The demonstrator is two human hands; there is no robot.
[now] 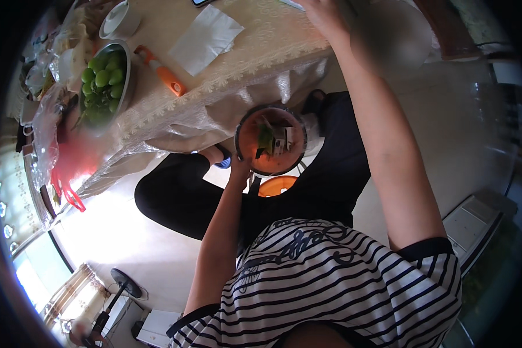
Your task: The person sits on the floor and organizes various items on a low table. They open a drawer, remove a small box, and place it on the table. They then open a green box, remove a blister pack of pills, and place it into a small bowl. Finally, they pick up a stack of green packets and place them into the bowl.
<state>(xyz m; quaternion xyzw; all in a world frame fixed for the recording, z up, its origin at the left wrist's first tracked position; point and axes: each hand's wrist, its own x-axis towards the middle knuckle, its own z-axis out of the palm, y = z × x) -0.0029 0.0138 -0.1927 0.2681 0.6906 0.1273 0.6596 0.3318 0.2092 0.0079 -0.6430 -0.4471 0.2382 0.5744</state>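
Between my knees stands a round bin (pixel 242 134) with a dark rim and a reddish-orange inside. Scraps lie in it, among them a green piece (pixel 265 137) and a small white and black box (pixel 281 139). My left hand (pixel 241 169) is closed on the bin's near left rim. Stretched out over the table, my right hand (pixel 325 16) reaches the upper edge of the picture. Beside its fingers is the edge of a pale flat thing (pixel 293 4), mostly cut off. Whether those fingers grip it cannot be made out.
On the tablecloth (pixel 261 40) are a white tissue (pixel 206 39), an orange-handled peeler (pixel 167 77), a bowl of green grapes (pixel 105 78) and a white bowl (pixel 120 21). Clear plastic bags (pixel 40 127) hang at the left. An orange stool seat (pixel 277 185) shows below the bin.
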